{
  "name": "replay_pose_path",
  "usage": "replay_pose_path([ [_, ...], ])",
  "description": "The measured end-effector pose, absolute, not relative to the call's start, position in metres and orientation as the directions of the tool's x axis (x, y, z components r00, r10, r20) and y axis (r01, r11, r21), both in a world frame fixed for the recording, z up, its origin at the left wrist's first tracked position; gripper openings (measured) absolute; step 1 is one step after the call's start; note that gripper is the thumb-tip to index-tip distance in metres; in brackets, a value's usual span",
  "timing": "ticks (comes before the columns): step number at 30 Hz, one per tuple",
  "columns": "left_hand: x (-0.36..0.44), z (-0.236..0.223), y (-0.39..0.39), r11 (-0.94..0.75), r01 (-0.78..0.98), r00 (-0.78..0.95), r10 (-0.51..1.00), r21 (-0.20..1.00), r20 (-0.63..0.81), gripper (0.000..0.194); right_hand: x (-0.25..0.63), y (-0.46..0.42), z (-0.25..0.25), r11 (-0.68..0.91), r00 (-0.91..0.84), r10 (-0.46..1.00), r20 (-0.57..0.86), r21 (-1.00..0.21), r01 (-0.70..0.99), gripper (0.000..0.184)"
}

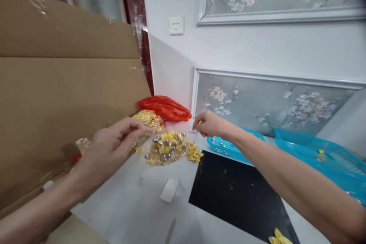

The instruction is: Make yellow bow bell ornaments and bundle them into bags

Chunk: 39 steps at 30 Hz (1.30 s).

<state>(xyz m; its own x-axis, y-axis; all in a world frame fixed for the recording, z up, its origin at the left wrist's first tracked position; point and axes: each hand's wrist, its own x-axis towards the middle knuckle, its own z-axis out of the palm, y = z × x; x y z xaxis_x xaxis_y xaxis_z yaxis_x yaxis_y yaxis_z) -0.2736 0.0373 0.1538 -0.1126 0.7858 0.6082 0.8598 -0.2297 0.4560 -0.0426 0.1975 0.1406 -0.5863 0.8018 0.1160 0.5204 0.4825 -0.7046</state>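
A clear plastic bag [166,149] of small yellow and silver pieces is at the middle of the white table. My left hand [118,139] is closed in a pinch at its upper left edge. Over the far side, by the left end of a blue basket [221,145], my right hand [210,122] has its fingers curled together; what they hold, if anything, is too small to make out. Loose yellow pieces [194,152] lie just right of the bag. Behind my left hand is a heap of similar yellow and silver pieces [150,119], partly hidden.
A red plastic bag [166,108] lies against the wall. On the white table [128,206] are a black mat [234,194] and a small white block [169,190]. A larger blue tray [323,152] stands at the right. Tall cardboard [68,95] borders the left side.
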Motion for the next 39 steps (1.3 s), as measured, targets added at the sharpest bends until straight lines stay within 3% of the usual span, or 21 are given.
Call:
replay_pose_path([
  [3,-0.243,0.132,0.033,-0.341,0.875,0.042,0.760,0.344,0.648,0.015,-0.012,0.195,0.129,0.482,-0.573,0.810,0.125,-0.697,0.531,0.021],
  [6,-0.194,0.093,0.020,-0.617,0.785,0.414,0.581,0.048,0.700,0.026,0.020,0.188,0.114,0.532,-0.619,0.771,0.149,-0.685,0.498,0.026],
  [7,-0.177,0.080,0.017,-0.723,0.690,0.518,0.513,0.019,0.685,0.029,0.030,0.186,0.106,0.547,-0.653,0.745,0.135,-0.685,0.481,0.025],
  [10,-0.139,0.051,0.020,-0.872,0.402,0.571,0.476,0.279,0.668,0.028,0.057,0.179,0.078,0.562,-0.736,0.673,0.072,-0.697,0.446,0.022],
  [11,-0.133,0.047,0.029,-0.830,0.363,0.556,0.557,0.423,0.617,0.022,0.065,0.178,0.069,0.560,-0.744,0.665,0.063,-0.701,0.442,0.023],
  [12,-0.132,0.047,0.043,-0.685,0.402,0.494,0.721,0.607,0.487,0.021,0.072,0.176,0.060,0.558,-0.743,0.666,0.064,-0.703,0.440,0.025],
  [13,-0.132,0.047,0.059,-0.491,0.426,0.295,0.869,0.760,0.397,0.021,0.077,0.175,0.053,0.556,-0.737,0.672,0.072,-0.707,0.438,0.027],
  [15,-0.136,0.051,0.096,-0.362,0.427,0.232,0.930,0.829,0.287,0.038,0.082,0.174,0.045,0.555,-0.725,0.681,0.096,-0.714,0.426,0.029],
  [17,-0.135,0.051,0.127,-0.277,0.385,0.309,0.938,0.880,0.160,0.042,0.082,0.173,0.046,0.563,-0.725,0.678,0.124,-0.721,0.403,0.027],
  [21,-0.118,0.038,0.143,-0.079,0.299,0.493,0.866,0.951,-0.083,0.025,0.080,0.170,0.060,0.564,-0.695,0.694,0.187,-0.741,0.364,0.024],
  [25,-0.116,0.025,0.127,0.128,0.199,0.441,0.874,0.972,-0.205,0.022,0.104,0.155,0.064,0.462,-0.521,0.822,0.230,-0.804,0.373,0.037],
  [28,-0.128,0.024,0.115,0.231,0.121,0.347,0.901,0.966,-0.259,0.020,0.127,0.134,0.054,0.331,-0.449,0.880,0.153,-0.877,0.349,0.040],
  [32,-0.141,0.023,0.102,0.291,0.027,0.243,0.926,0.956,-0.288,0.022,0.130,0.106,0.031,0.175,-0.354,0.934,0.045,-0.922,0.346,0.017],
  [39,-0.147,0.023,0.082,0.310,-0.064,0.167,0.940,0.949,-0.296,0.023,0.111,0.090,0.006,0.055,-0.177,0.984,0.001,-0.952,0.301,0.026],
])
